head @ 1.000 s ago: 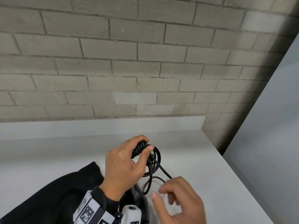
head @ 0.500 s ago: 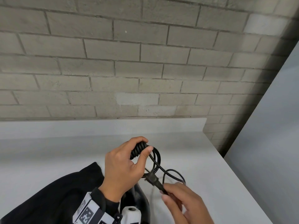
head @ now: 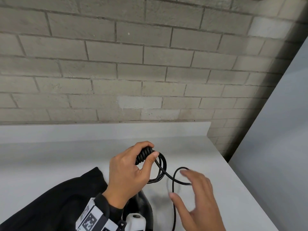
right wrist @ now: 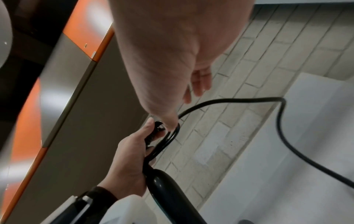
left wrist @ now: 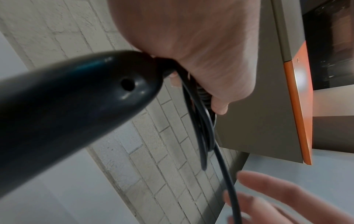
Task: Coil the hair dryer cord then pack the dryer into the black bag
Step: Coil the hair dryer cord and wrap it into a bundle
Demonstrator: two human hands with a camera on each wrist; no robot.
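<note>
Cord (head: pixel 160 165) loops sit gathered at the dryer (left wrist: pixel 67 106) handle's end, low centre of the head view, so the left hand (head: pixel 128 174) clamps them from springing apart. The right hand (head: pixel 198 197), lower right, fingers spread and blurred, holds nothing; the loose tail runs past it. The black bag (head: pixel 55 197) lies lower left on the worktop (head: pixel 66 154).

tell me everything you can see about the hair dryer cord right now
The cord is thin, black and rubbery-looking, with a ribbed strain relief where it leaves the dryer handle. Several loops are gathered and gripped in the left hand above the white counter. A loose tail curls rightward in one open loop beside the spread right hand, then runs down out of view.
</note>
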